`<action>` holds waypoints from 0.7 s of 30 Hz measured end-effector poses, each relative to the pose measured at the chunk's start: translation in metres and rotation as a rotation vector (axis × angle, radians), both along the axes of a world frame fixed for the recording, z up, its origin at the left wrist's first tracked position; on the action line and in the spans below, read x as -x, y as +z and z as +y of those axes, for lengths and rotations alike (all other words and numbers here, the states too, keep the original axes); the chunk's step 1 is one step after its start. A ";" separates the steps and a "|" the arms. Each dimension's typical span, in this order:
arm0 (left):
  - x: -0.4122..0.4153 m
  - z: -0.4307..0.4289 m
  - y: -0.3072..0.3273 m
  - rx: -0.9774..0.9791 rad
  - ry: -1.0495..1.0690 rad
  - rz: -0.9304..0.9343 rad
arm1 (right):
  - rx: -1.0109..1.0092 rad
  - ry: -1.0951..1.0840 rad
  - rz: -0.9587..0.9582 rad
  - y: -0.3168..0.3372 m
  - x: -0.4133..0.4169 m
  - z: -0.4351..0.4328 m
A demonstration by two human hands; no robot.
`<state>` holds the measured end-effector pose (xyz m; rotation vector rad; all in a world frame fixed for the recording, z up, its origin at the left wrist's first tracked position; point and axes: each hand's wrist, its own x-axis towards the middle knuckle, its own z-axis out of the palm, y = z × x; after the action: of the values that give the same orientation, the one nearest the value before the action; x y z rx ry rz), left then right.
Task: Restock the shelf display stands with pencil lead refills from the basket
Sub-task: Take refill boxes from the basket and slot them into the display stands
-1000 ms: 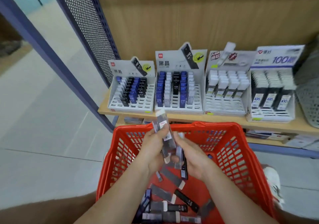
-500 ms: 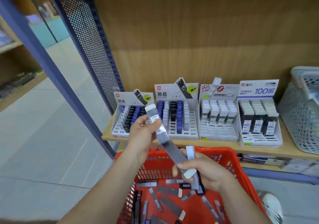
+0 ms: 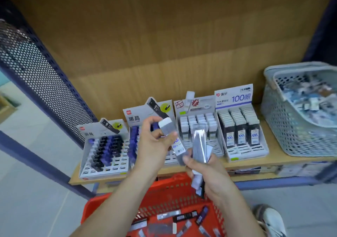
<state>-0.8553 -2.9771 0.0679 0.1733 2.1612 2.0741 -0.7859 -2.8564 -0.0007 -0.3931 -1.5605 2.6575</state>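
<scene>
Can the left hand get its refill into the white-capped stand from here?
Probably yes: the left hand holds its refill just beside the white-capped stand, though the right hand's bundle stands before its front rows.

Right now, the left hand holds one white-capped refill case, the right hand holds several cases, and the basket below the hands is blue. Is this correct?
No: the head view shows a red basket below the left hand and right hand, not a blue one. The rest holds.
</scene>
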 end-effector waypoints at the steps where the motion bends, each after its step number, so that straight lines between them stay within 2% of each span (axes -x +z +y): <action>1: 0.005 0.009 0.001 0.029 -0.002 0.029 | -0.022 -0.059 -0.008 -0.004 0.000 0.009; 5: 0.027 0.040 0.005 0.230 -0.131 0.073 | -0.020 -0.282 -0.081 -0.015 -0.006 0.044; 7: 0.035 0.059 0.005 0.306 -0.224 0.080 | -0.007 -0.434 -0.175 -0.021 -0.007 0.060; 9: 0.042 0.082 0.000 0.389 -0.263 0.158 | 0.038 -0.609 -0.247 -0.029 -0.009 0.080; 13: 0.048 0.133 -0.018 0.501 -0.281 0.349 | 0.205 -0.954 -0.249 -0.030 -0.019 0.118; 16: 0.045 0.164 -0.037 0.569 -0.307 0.418 | 0.214 -1.046 -0.267 -0.031 -0.023 0.132; 21: 0.036 0.186 -0.057 0.668 -0.345 0.501 | 0.249 -1.067 -0.245 -0.036 -0.016 0.131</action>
<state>-0.8915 -2.7914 0.0113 0.9774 2.7140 1.1228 -0.7696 -2.7253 -0.0369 -1.1840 -0.6713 1.9454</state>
